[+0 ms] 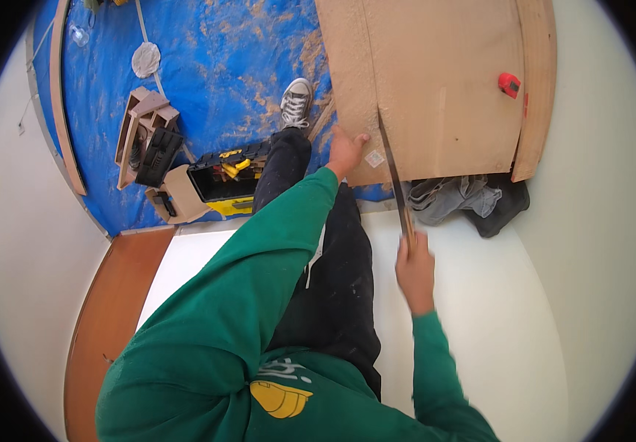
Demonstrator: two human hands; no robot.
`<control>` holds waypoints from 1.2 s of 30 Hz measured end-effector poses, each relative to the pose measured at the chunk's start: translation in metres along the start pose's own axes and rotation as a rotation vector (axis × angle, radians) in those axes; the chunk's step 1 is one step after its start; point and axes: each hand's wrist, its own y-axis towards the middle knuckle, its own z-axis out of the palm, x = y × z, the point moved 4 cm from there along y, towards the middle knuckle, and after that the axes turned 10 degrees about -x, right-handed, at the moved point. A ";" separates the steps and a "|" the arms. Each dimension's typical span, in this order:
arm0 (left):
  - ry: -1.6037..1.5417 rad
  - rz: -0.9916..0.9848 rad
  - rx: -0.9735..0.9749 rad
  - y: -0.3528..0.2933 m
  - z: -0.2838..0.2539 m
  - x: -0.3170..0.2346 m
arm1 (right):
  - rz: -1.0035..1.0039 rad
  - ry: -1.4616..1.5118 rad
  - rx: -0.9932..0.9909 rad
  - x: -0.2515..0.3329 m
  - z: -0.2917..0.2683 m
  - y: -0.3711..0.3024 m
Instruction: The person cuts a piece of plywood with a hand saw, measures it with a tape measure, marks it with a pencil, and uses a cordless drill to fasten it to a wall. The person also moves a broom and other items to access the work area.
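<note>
- The right hand [415, 271] has its grip closed around the handle of a handsaw [394, 166], beyond the near edge of the board.
- The handsaw slants up and slightly left from that hand; its narrow dark blade crosses the board's near edge, and its visible far end meets a thin dark line that runs on up the board.
- The wooden board [447, 81], broad, flat and tan, lies at the upper right of the view, with fine sawdust scattered along the dark line.
- The left hand [346, 151] rests on the board's near left corner, left of the blade and apart from it, with the thumb spread away from the fingers; I cannot tell whether this grip curls around the edge.
- A small square label [374, 158] sits on the board between the left hand and the blade.
- A red tape measure [509, 85] lies near the board's right side, beside a thick wooden beam [530, 151].
- Crumpled grey and black clothes [454, 199] lie just below the near edge, right of the blade.
- To the left, a blue tarp [215, 66] dusted with debris carries an open black-and-yellow toolbox [240, 206] holding yellow tools.
- A laced grey sneaker [296, 103] stands on the tarp, left of the board.
</note>
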 end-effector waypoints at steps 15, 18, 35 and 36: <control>0.073 -0.132 0.009 -0.007 0.000 0.029 | 0.040 0.024 0.045 -0.003 -0.030 -0.082; 0.019 -0.117 0.064 0.000 0.009 0.032 | -0.002 0.039 0.021 -0.001 0.028 -0.016; 0.053 -0.118 -0.002 -0.005 0.014 0.046 | 0.092 0.002 0.004 -0.001 -0.002 -0.054; 0.068 -0.124 0.045 -0.004 0.017 0.048 | 0.057 -0.006 0.016 0.005 0.031 -0.008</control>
